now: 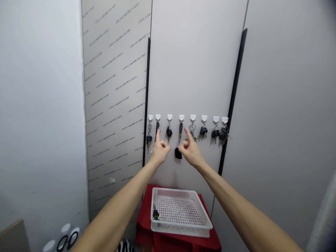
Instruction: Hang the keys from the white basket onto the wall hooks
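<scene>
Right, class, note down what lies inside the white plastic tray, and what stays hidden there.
Inside the white plastic tray lies one small dark bunch of keys, by its left wall in this view, on the holed floor. The floor beneath the keys is covered, so that patch cannot be seen.

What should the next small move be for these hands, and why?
Probably pinch the black fob with the fingers of the right hand and lift its ring off the hook. The fob hangs between the right hand and the left hand, and the white tray below already holds a key.
</scene>
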Motion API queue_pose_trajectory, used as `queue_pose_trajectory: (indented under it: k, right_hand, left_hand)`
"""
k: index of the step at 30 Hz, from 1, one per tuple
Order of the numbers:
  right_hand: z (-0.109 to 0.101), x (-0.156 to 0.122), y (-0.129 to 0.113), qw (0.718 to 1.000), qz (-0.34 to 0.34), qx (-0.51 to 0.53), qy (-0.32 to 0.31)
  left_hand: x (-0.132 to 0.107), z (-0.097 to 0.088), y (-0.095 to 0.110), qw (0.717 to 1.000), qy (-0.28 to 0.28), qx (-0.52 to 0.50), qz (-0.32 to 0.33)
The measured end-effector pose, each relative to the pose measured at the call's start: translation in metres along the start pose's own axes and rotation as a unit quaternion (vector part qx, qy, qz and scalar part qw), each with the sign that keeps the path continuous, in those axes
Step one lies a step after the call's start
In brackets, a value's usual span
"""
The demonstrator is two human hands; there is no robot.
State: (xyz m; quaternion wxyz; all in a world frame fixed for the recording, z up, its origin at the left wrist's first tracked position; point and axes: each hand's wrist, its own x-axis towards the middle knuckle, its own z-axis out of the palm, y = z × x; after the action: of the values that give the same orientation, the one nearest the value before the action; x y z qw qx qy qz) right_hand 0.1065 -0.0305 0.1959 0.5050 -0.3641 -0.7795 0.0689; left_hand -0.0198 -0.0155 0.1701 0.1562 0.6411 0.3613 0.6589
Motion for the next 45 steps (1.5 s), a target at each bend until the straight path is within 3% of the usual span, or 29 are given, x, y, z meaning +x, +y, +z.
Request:
queue_pose_trajectory:
  k: [3, 6, 22, 26, 29, 32, 35, 39, 45]
  right_hand:
    - [-0.014, 0.007, -0.043, 0.991, -0.056, 0.096, 0.080]
    - [-0.022, 0.007, -0.061, 0.984, -0.058, 0.141, 0.095]
    - [-0.020, 0.016, -0.042, 0.976, -0.025, 0.203, 0.080]
    - [-0.014, 0.016, -0.030, 0.982, -0.004, 0.177, 0.069]
    - [-0.004, 0.017, -0.007, 0.991, 0.085, 0.105, 0.011]
    - [0.006, 0.020, 0.023, 0.984, 0.177, 0.003, -0.009]
    - [0.012, 0.033, 0.044, 0.975, 0.200, -0.080, 0.044]
    - [0.015, 0.062, 0.052, 0.963, 0.197, -0.149, 0.106]
    - [0.026, 0.089, 0.058, 0.953, 0.199, -0.200, 0.108]
  left_hand:
    - [0.006, -0.014, 0.036, 0.991, 0.015, -0.119, 0.063]
    - [0.007, -0.022, 0.057, 0.978, 0.006, -0.186, 0.089]
    - [0.020, -0.009, 0.066, 0.980, -0.030, -0.172, 0.090]
    - [0.024, -0.008, 0.050, 0.987, -0.023, -0.142, 0.072]
    - [0.027, -0.011, 0.022, 0.998, -0.018, -0.052, 0.018]
    - [0.028, -0.021, -0.014, 0.993, 0.059, 0.063, -0.081]
    - [0.032, -0.033, -0.039, 0.964, 0.136, 0.155, -0.165]
    - [0.048, -0.034, -0.047, 0.943, 0.142, 0.239, -0.182]
    - [0.071, 0.000, -0.040, 0.922, 0.124, 0.322, -0.176]
